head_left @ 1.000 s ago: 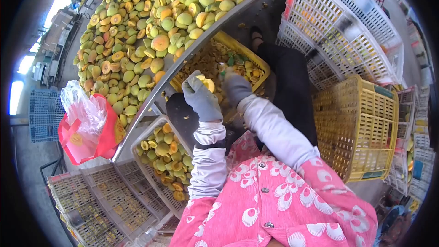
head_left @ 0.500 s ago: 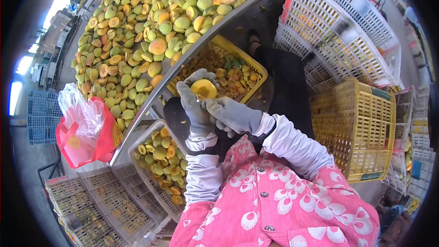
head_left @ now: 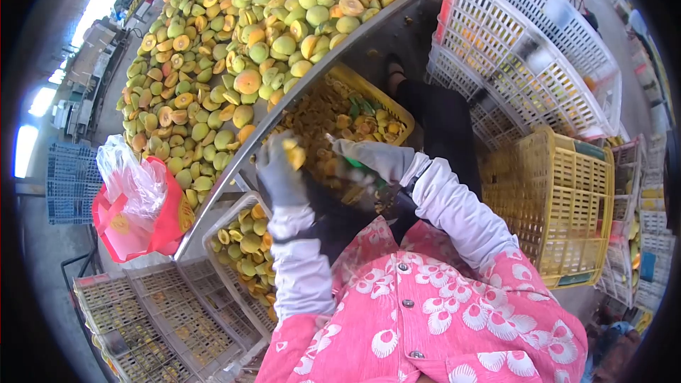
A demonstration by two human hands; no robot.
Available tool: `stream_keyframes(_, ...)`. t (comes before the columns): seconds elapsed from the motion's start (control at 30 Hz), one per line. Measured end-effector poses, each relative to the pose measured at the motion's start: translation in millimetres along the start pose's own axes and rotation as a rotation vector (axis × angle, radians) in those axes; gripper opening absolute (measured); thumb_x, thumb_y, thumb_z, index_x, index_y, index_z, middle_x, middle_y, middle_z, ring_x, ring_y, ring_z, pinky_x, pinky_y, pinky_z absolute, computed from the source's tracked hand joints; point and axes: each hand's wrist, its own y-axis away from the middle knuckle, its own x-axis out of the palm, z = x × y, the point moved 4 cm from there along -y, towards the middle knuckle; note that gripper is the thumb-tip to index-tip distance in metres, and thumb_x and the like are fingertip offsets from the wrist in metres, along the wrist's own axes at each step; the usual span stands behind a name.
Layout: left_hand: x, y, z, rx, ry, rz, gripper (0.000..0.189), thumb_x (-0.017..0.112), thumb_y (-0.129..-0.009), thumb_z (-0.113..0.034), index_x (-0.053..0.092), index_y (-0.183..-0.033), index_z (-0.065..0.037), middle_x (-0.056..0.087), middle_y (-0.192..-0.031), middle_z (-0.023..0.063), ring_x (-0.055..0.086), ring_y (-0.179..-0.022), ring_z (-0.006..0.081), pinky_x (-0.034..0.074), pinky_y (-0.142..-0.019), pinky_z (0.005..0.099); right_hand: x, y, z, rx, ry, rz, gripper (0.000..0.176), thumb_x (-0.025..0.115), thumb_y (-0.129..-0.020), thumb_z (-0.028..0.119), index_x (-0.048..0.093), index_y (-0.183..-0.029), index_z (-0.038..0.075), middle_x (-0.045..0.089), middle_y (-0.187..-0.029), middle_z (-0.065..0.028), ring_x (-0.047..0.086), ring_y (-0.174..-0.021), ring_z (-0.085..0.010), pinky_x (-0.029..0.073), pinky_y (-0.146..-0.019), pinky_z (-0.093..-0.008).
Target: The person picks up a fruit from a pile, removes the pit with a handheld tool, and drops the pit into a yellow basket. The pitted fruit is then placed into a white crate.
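My left hand (head_left: 278,176), in a grey glove, is closed on a yellow-orange fruit half (head_left: 293,154) beside the metal table edge. My right hand (head_left: 377,161), also gloved, is closed round a small tool with a green part (head_left: 355,163); its tip shows near the fingers. Beyond both hands sits a yellow crate (head_left: 403,115) with fruit scraps and pits. Cut green and orange fruit (head_left: 213,78) lies heaped on the metal table (head_left: 234,159). Below my left hand, a pale crate (head_left: 211,245) holds fruit halves.
A red bag (head_left: 167,223) with clear plastic hangs at the table's left corner. White crates (head_left: 525,35) and an upright yellow crate (head_left: 553,206) stand on the right. Grey crates (head_left: 163,312) are at the lower left, blue ones (head_left: 71,181) at the far left.
My hands have moved apart. The left has gone left and down with the fruit half; the right has shifted slightly right and up, and its tool's green part now shows.
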Motion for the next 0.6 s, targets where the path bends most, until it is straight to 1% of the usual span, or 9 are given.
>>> stream_keyframes(0.03, -31.1, 4.4, 10.9, -0.391, 0.219, -0.152, 0.017, 0.055, -0.096, -0.012, 0.066, -0.102, 0.0, 0.06, -0.08, 0.0042, 0.058, -0.074, 0.0116, 0.046, -0.06, 0.0226, -42.8, -13.0, -6.6, -0.061, 0.585, -0.414, 0.046, 0.049, -0.097, 0.053, 0.056, -0.097, 0.008, 0.048, -0.067, 0.0026, 0.042, -0.05, -0.0073, 0.037, -0.046, -0.0258)
stream_keyframes(0.07, -70.8, 6.3, 22.6, -0.374, -0.106, -0.197, 0.019, 0.059, -0.093, -0.014, 0.066, -0.101, 0.002, 0.059, -0.079, 0.0029, 0.057, -0.073, 0.0124, 0.046, -0.06, 0.0269, -65.3, -16.1, 1.1, -0.133, 1.16, -0.833, 0.045, 0.051, -0.097, 0.049, 0.059, -0.102, 0.005, 0.055, -0.069, -0.0005, 0.049, -0.052, -0.0092, 0.042, -0.048, -0.0282)
stream_keyframes(0.13, -137.3, 22.5, 25.2, -0.132, -0.713, -0.192, 0.025, 0.065, -0.086, -0.02, 0.068, -0.091, 0.004, 0.067, -0.084, 0.0143, 0.062, -0.076, 0.0257, 0.05, -0.075, 0.0384, -66.0, -16.3, -3.3, -0.117, 0.856, -0.848, 0.045, 0.052, -0.097, 0.046, 0.061, -0.109, 0.004, 0.061, -0.074, -0.0059, 0.056, -0.059, -0.0141, 0.046, -0.055, -0.0312)
stream_keyframes(0.17, -161.0, 28.9, 23.5, -0.188, -0.807, -0.258, 0.025, 0.066, -0.085, -0.021, 0.07, -0.091, 0.003, 0.068, -0.085, 0.0168, 0.064, -0.077, 0.0288, 0.051, -0.077, 0.0396, -65.3, -18.4, -9.1, -0.069, 0.571, -0.85, 0.046, 0.053, -0.096, 0.043, 0.062, -0.115, 0.002, 0.067, -0.08, -0.0113, 0.064, -0.066, -0.0189, 0.051, -0.061, -0.0343)
stream_keyframes(0.3, -137.7, -8.2, -12.0, -0.109, -0.725, -0.2, 0.024, 0.065, -0.087, -0.023, 0.07, -0.099, -0.002, 0.068, -0.086, 0.0166, 0.065, -0.079, 0.0257, 0.051, -0.075, 0.0376, -53.6, -34.6, -2.8, -0.172, 0.9, -0.871, 0.047, 0.056, -0.095, 0.043, 0.06, -0.118, 0.003, 0.069, -0.092, -0.0204, 0.068, -0.086, -0.0327, 0.05, -0.08, -0.0415)
stream_keyframes(0.4, -73.5, -80.4, -5.5, 0.025, -0.769, -0.037, 0.034, 0.066, -0.087, -0.024, 0.066, -0.118, -0.009, 0.067, -0.112, 0.0181, 0.064, -0.097, 0.0299, 0.051, -0.085, 0.0388, -54.6, -36.0, -12.0, -0.031, 0.855, -0.861, 0.048, 0.056, -0.095, 0.044, 0.06, -0.117, 0.002, 0.069, -0.094, -0.0199, 0.068, -0.085, -0.0325, 0.05, -0.079, -0.0415)
stream_keyframes(0.47, -40.0, -132.7, 25.3, 0.312, -0.981, 0.037, 0.046, 0.066, -0.086, -0.022, 0.058, -0.131, -0.016, 0.057, -0.132, 0.017, 0.058, -0.113, 0.0346, 0.047, -0.095, 0.0404, -57.4, -25.0, -16.4, -0.041, 0.833, -0.888, 0.045, 0.055, -0.095, 0.044, 0.059, -0.113, 0.002, 0.068, -0.089, -0.0182, 0.068, -0.081, -0.03, 0.05, -0.075, -0.0402)
stream_keyframes(0.53, -0.5, -170.0, 28.7, 0.199, -1.317, 0.221, 0.055, 0.066, -0.083, -0.02, 0.055, -0.137, -0.02, 0.051, -0.14, 0.0159, 0.053, -0.121, 0.0375, 0.044, -0.101, 0.0412, -58.9, -9.2, -22.1, -0.055, 0.778, -0.933, 0.042, 0.054, -0.097, 0.043, 0.059, -0.104, 0.001, 0.066, -0.08, -0.0148, 0.067, -0.072, -0.0249, 0.051, -0.068, -0.0376)
stream_keyframes(0.6, 7.3, -205.7, 80.9, 0.329, -1.434, 0.314, 0.056, 0.067, -0.081, -0.019, 0.055, -0.136, -0.018, 0.052, -0.139, 0.0159, 0.053, -0.121, 0.0368, 0.044, -0.101, 0.0408, -61.6, -4.8, -32.6, -0.081, 0.519, -0.867, 0.038, 0.053, -0.098, 0.04, 0.057, -0.1, 0.002, 0.061, -0.069, -0.0079, 0.061, -0.059, -0.0161, 0.048, -0.056, -0.0325)
